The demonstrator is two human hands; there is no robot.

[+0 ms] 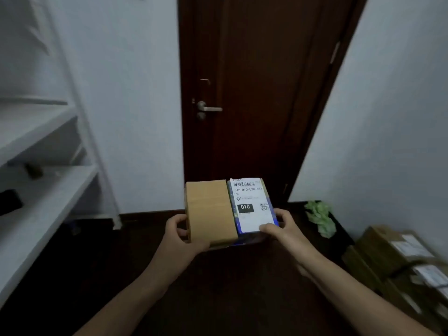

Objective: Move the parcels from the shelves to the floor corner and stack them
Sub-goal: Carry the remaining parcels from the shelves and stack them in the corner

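I hold two small parcels side by side at chest height in front of a dark door. The left one is a plain brown cardboard box [209, 209] sealed with tape. The right one [251, 204] carries a white shipping label with a barcode and "010". My left hand [181, 235] grips the brown box's near left corner. My right hand [278, 227] grips the labelled parcel's near right edge, thumb on the label. A stack of cardboard parcels [397, 260] stands on the floor at the right wall.
White shelves [48, 180] run along the left wall, with small dark objects [9, 202] on them. The brown door [254, 98] is straight ahead. A crumpled green bag [320, 218] lies in the floor corner at the right. The floor is dark wood.
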